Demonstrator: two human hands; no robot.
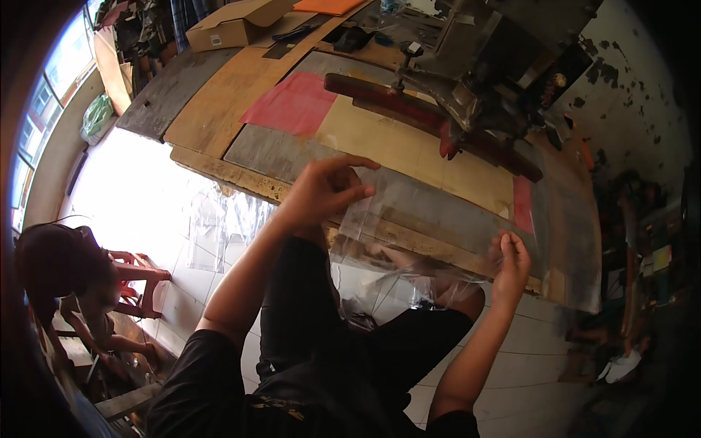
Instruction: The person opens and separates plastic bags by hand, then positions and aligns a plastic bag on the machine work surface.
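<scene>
My left hand (328,191) hovers over the near edge of the worktable, its thumb and index finger apart with nothing visible between their tips. Just below it, a see-through plastic sheet (359,219) drapes over the table edge towards my lap. My right hand (512,257), further right at the same edge, is closed with thumb and fingers pinched at the sheet's right end; the exact grip is slightly blurred. Beyond both hands, a machine's long dark red bar (431,117) crosses above a pale yellow sheet (409,150) on the table.
Pink-red pieces (292,104) lie beside the yellow sheet. An open cardboard box (237,25) stands at the back left. More clear plastic (219,223) hangs left of my arm. Another person (69,270) is at the lower left, by a red stool (146,285).
</scene>
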